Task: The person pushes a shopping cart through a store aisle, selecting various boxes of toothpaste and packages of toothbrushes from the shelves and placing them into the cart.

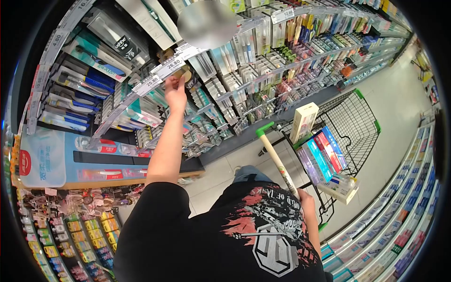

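My left hand [176,95] reaches up to the toothbrush shelf, just under the price strip [161,75] with its 25.80 and 26.80 labels. Its fingers are bent together at a small gold-brown item [186,75], partly hidden by the hand and the strip; I cannot make out its kind. Packaged toothbrushes [101,63] hang to the left of that hand. Low on the right, my right hand [306,203] is closed around the end of the shopping cart handle [278,162]. Inside the wire cart [359,123] lie several colourful boxes [324,152] and a tall cream box [304,121].
Shelves of oral-care packs [300,70] curve away along the far side. A blue-and-white display ledge [44,160] juts out at left, above racks of small yellow packs [94,232]. More stocked shelves [399,216] line the right. Tiled floor [392,89] runs along the aisle.
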Available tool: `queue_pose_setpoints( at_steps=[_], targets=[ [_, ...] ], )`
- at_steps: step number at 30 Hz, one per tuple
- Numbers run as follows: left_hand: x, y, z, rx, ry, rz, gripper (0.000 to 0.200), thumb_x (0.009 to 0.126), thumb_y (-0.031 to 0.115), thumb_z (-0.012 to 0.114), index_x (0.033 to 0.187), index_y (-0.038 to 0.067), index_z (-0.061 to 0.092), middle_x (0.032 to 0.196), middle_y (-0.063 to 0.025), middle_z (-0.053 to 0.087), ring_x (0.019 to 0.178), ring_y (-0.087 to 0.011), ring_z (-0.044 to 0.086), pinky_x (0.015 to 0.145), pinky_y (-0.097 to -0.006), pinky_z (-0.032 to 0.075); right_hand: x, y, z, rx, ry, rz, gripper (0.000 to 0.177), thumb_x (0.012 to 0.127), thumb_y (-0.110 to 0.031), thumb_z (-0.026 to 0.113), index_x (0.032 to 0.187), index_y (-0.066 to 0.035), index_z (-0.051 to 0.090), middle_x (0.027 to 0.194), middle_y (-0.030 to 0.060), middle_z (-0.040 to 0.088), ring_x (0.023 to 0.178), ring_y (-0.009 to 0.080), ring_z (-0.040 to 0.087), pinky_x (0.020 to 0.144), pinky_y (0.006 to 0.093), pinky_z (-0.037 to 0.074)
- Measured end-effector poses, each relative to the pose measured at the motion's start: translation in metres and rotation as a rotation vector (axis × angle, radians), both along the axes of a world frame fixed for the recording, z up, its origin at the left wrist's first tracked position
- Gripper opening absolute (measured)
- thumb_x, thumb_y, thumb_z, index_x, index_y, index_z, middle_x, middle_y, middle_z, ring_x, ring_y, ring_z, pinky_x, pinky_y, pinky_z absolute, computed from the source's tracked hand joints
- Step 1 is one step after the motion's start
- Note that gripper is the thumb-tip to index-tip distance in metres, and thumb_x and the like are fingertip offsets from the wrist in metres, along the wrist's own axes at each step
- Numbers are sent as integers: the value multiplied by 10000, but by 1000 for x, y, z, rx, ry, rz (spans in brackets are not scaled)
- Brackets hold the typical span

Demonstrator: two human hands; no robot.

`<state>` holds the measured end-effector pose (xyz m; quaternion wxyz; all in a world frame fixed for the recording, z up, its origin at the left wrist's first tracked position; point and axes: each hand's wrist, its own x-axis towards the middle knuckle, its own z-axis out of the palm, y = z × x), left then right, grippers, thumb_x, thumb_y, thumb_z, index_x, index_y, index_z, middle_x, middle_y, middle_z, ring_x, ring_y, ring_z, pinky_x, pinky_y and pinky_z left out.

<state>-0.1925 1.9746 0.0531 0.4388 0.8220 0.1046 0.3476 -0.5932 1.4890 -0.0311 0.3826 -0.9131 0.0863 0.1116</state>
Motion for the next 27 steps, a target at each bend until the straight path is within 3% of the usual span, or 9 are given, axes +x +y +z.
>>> queue_pose_setpoints(
  at_steps=[5,8,10,14,18,21,22,23,27],
  targets=[
    [-21,3,4,-246,-13,-438,273,1038,119,668,1231,-10,526,1062,-73,686,1045,-143,630,948,-278,479,0,1,4,-42,30,2,285,862,-189,695,1104,-39,700,917,251,687,849,454,673,745,477,521],
    [-33,6,-2,-346,63,-512,277,1046,129,661,1240,3,510,1072,-73,687,1042,-141,628,940,-283,484,1,4,8,-42,41,-6,286,886,-219,696,1117,-50,700,927,245,694,856,456,674,752,487,521],
    [-42,1,-3,-377,71,-542,279,1052,143,656,1244,14,500,1070,-72,686,1034,-135,625,932,-282,484,-2,3,1,-96,-64,33,342,957,-407,689,1059,-80,680,848,212,683,786,445,670,692,518,519],
    [-55,-4,1,-501,133,-617,235,1083,159,600,1261,71,476,1112,-63,689,1020,-119,624,905,-283,494,2,4,6,-72,9,29,343,961,-401,693,1023,-64,670,807,207,658,768,441,664,681,507,516],
    [-58,-2,-2,-493,111,-676,268,1090,220,595,1273,76,463,1151,-66,665,1008,-106,598,874,-271,477,2,6,8,-69,-11,31,354,961,-413,694,1001,-62,674,830,200,673,797,436,672,703,495,531],
    [-45,36,-27,-104,148,-476,388,1084,247,597,1378,50,436,1142,-44,628,927,-111,559,784,-263,467,1,6,7,-96,7,59,414,971,-480,658,1010,-68,676,853,196,693,813,429,684,724,504,549],
    [-48,32,-20,-147,195,-435,387,1086,224,582,1404,61,433,1115,-31,614,900,-110,547,752,-261,459,-1,5,5,-108,-29,73,435,978,-503,638,1018,-71,671,859,198,698,818,428,687,733,510,553],
    [-61,16,-4,-226,257,-417,454,1083,272,594,1409,-1,435,1139,-79,625,1009,-149,572,901,-318,492,0,5,10,-105,-8,75,451,982,-518,622,1021,-70,663,861,204,698,824,432,687,737,517,552],
    [-65,3,-11,-489,194,-609,413,1102,241,559,1399,-1,404,1306,-121,591,1160,-189,571,1026,-337,452,-3,5,9,-134,47,64,475,995,-546,586,1030,-76,643,864,208,702,832,437,686,746,532,548]
  ],
)
